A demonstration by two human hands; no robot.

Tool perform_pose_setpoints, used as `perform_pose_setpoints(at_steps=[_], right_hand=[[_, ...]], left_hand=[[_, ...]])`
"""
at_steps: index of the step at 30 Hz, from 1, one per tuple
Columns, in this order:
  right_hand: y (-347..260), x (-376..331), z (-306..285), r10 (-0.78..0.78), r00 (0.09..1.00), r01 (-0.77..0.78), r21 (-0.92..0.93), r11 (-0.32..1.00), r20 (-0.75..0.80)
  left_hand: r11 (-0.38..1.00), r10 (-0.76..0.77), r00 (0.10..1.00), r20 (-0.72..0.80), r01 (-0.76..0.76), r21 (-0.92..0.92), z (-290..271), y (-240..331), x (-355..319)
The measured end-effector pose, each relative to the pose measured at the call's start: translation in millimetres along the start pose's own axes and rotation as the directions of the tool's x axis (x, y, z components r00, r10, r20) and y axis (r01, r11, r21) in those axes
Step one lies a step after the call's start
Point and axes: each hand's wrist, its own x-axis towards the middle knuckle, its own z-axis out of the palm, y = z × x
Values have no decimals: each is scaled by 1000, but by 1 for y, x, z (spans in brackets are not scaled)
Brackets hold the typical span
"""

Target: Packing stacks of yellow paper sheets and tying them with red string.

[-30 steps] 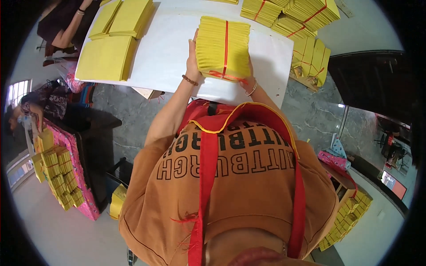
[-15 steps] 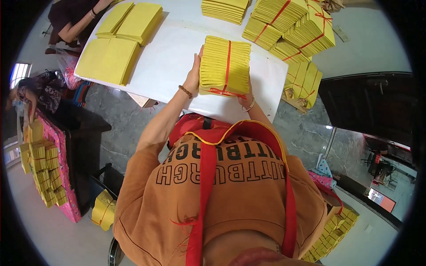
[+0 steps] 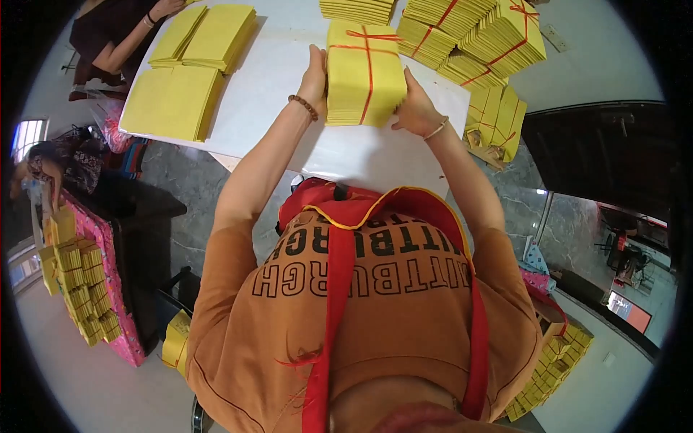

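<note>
A thick bundle of folded yellow paper (image 3: 350,83), tied crosswise with red string, sits between my hands over the white table (image 3: 278,79). Its smooth top and the string's knot now face up. My left hand (image 3: 313,78), with a beaded bracelet at the wrist, presses along the bundle's left side. At the lower right side, my right hand (image 3: 417,110) grips near the corner, its fingers partly hidden by the bundle. Whether the bundle touches the table or is slightly lifted, I cannot tell.
Untied stacks of yellow paper (image 3: 170,101) lie on the table's left. An untied stack (image 3: 357,10) and several tied bundles (image 3: 505,40) stand at the back and right. A co-worker's arm (image 3: 130,45) reaches in at the upper left. More bundles (image 3: 83,285) rest on a pink-covered table.
The bundle has been turned over, from its ridged folded edges showing to its smooth knotted side, and moved slightly farther away. My right hand has come out to its lower right corner.
</note>
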Motion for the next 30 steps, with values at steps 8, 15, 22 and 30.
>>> perform_pose_setpoints(at_steps=[8, 15, 22, 30], right_hand=[[32, 64, -39, -409, 902, 386, 169, 907, 134], [58, 61, -35, -542, 841, 514, 311, 799, 3], [60, 22, -9, -551, 832, 549, 226, 804, -61], [-30, -71, 8, -735, 671, 673, 334, 660, 99]], left_hand=[[924, 249, 968, 13, -242, 298, -23, -27, 21], [987, 86, 983, 164, -62, -147, -1, -37, -1], [983, -3, 997, 82, 18, -183, 0, -35, -28], [971, 233, 971, 42, -230, -72, 83, 34, -66]])
